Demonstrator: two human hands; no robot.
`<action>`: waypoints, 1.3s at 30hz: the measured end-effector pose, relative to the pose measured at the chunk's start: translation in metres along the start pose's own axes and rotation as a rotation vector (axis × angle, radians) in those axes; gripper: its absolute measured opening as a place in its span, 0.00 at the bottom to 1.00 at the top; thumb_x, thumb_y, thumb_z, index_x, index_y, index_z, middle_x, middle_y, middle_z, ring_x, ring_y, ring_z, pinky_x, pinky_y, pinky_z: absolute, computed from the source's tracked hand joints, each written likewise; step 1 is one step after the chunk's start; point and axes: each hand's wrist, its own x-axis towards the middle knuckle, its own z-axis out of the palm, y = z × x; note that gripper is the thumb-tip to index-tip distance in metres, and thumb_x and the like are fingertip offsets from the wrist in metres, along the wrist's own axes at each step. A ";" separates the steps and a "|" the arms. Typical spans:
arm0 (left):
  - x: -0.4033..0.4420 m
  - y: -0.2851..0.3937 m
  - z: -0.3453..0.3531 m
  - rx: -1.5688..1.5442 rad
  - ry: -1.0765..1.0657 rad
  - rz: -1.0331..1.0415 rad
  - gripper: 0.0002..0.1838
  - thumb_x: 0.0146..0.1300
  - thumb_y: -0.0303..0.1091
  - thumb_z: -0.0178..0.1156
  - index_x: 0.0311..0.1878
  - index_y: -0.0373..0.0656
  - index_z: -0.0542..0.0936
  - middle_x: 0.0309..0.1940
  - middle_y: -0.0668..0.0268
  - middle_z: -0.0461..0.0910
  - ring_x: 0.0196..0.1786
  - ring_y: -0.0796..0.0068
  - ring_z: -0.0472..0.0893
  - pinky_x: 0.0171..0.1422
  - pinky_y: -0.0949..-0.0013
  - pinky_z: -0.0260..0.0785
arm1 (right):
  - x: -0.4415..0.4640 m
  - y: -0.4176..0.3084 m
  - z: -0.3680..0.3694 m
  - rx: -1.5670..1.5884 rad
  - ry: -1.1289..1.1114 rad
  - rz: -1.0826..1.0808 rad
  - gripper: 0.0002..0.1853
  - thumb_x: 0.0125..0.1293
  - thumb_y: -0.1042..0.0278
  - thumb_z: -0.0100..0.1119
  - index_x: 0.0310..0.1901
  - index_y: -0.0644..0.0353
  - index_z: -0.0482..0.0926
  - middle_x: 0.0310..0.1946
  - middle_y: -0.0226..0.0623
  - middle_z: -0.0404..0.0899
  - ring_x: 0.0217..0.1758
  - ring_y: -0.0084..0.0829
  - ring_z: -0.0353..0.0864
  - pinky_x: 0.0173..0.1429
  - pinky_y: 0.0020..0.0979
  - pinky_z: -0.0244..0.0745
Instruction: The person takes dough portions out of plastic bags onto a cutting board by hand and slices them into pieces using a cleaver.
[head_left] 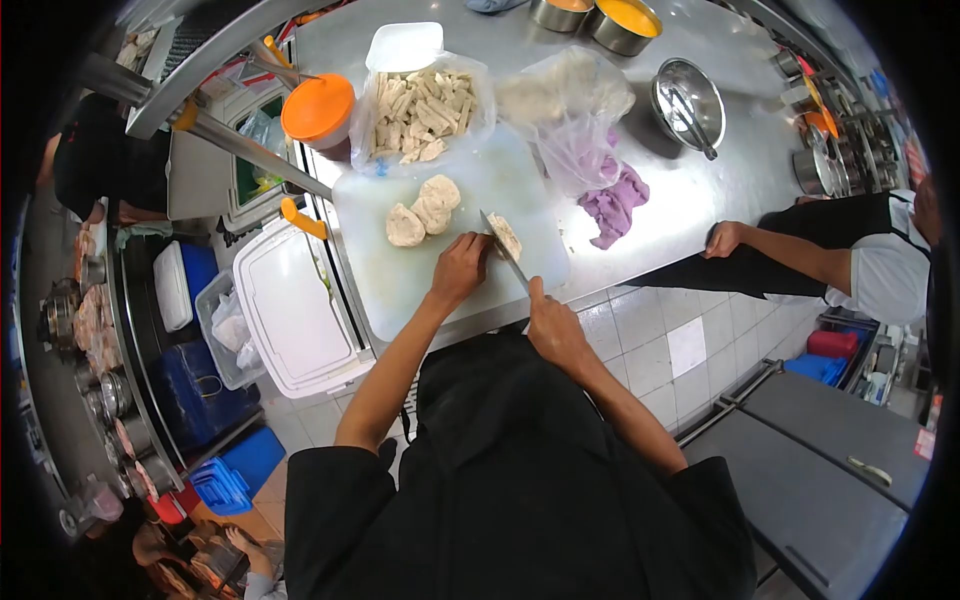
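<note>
My right hand (558,326) is wrapped round the handle of a kitchen knife (511,260). Its blade points away from me across a pale piece of what looks like cooked chicken breast (506,238). My left hand (463,264) has its fingers bent against this piece, close to the blade's left side; the fingertips are partly hidden. Both hands are over a white cutting board (390,290). Several whole pale pieces (432,205) lie on the board beyond my left hand. A clear plastic bag (487,95) at the board's far edge holds many cut strips (425,112).
To the right of the board lie a purple cloth (617,203), another plastic bag (570,100) and a steel bowl (688,100) with a utensil inside. An orange-lidded tub (318,110) stands at left, by a metal post (250,145). A person's hand (724,238) rests at the table's right edge.
</note>
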 end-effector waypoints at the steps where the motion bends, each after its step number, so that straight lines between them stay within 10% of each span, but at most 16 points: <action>1: -0.001 0.000 -0.001 0.004 -0.008 0.016 0.07 0.58 0.22 0.58 0.40 0.38 0.78 0.36 0.59 0.79 0.42 0.55 0.80 0.44 0.57 0.75 | 0.004 0.008 0.015 0.036 0.070 -0.072 0.12 0.66 0.77 0.44 0.49 0.67 0.60 0.25 0.62 0.77 0.28 0.63 0.78 0.35 0.60 0.72; 8: 0.002 -0.001 -0.003 -0.059 -0.010 -0.009 0.05 0.60 0.26 0.60 0.40 0.38 0.77 0.35 0.58 0.80 0.40 0.58 0.82 0.43 0.59 0.75 | 0.041 0.012 -0.011 0.169 -0.003 0.036 0.14 0.67 0.75 0.50 0.49 0.66 0.59 0.26 0.65 0.78 0.30 0.67 0.76 0.34 0.58 0.70; 11: 0.000 0.009 -0.011 -0.393 0.026 -0.505 0.09 0.68 0.32 0.59 0.46 0.38 0.77 0.40 0.59 0.82 0.40 0.65 0.83 0.46 0.63 0.76 | 0.033 0.013 -0.041 0.377 -0.032 0.050 0.16 0.70 0.70 0.54 0.50 0.66 0.59 0.27 0.67 0.77 0.30 0.69 0.75 0.34 0.56 0.71; 13: 0.002 0.015 -0.014 -1.084 0.210 -1.067 0.23 0.71 0.50 0.57 0.54 0.38 0.76 0.43 0.60 0.82 0.45 0.71 0.82 0.52 0.66 0.75 | 0.032 0.038 -0.022 0.442 0.046 -0.043 0.21 0.70 0.68 0.58 0.56 0.66 0.59 0.26 0.58 0.78 0.17 0.55 0.75 0.23 0.46 0.71; 15: 0.016 0.030 -0.027 -1.378 0.159 -1.138 0.28 0.71 0.57 0.54 0.56 0.38 0.75 0.45 0.60 0.81 0.47 0.69 0.81 0.53 0.65 0.74 | 0.022 0.024 -0.044 1.059 -0.245 0.211 0.27 0.68 0.67 0.62 0.61 0.65 0.58 0.23 0.43 0.75 0.10 0.30 0.67 0.15 0.33 0.64; 17: 0.028 0.043 -0.037 -1.982 0.035 -1.234 0.38 0.69 0.69 0.47 0.59 0.38 0.73 0.48 0.60 0.79 0.52 0.66 0.80 0.56 0.64 0.74 | 0.023 0.029 -0.034 1.137 -0.304 0.221 0.30 0.69 0.65 0.62 0.64 0.64 0.57 0.24 0.38 0.74 0.10 0.23 0.64 0.14 0.28 0.60; 20: 0.018 0.012 -0.020 -2.020 -0.062 -1.069 0.38 0.70 0.69 0.45 0.60 0.39 0.72 0.48 0.58 0.79 0.53 0.65 0.80 0.57 0.64 0.74 | 0.020 0.038 -0.025 1.222 -0.313 0.251 0.32 0.69 0.64 0.62 0.66 0.64 0.56 0.25 0.34 0.73 0.09 0.17 0.61 0.12 0.25 0.58; 24: 0.022 0.019 -0.024 -1.669 0.045 -1.076 0.33 0.72 0.63 0.48 0.58 0.40 0.74 0.48 0.59 0.79 0.54 0.66 0.80 0.57 0.64 0.73 | 0.006 0.064 -0.010 1.224 -0.052 0.297 0.27 0.70 0.65 0.61 0.63 0.63 0.59 0.25 0.35 0.73 0.09 0.19 0.62 0.11 0.25 0.62; 29: 0.025 0.032 -0.002 -0.270 0.115 -0.387 0.22 0.69 0.45 0.60 0.59 0.40 0.76 0.55 0.51 0.75 0.60 0.56 0.76 0.63 0.56 0.69 | -0.006 0.093 0.011 1.032 0.016 0.403 0.19 0.71 0.66 0.58 0.57 0.62 0.63 0.29 0.38 0.75 0.10 0.20 0.65 0.12 0.26 0.62; 39: 0.044 0.035 0.041 -0.135 0.229 -0.196 0.27 0.59 0.40 0.69 0.59 0.41 0.75 0.62 0.48 0.67 0.66 0.45 0.67 0.69 0.50 0.62 | 0.034 0.024 0.026 0.961 -0.057 0.308 0.24 0.71 0.69 0.58 0.62 0.62 0.58 0.24 0.36 0.72 0.09 0.22 0.65 0.12 0.27 0.62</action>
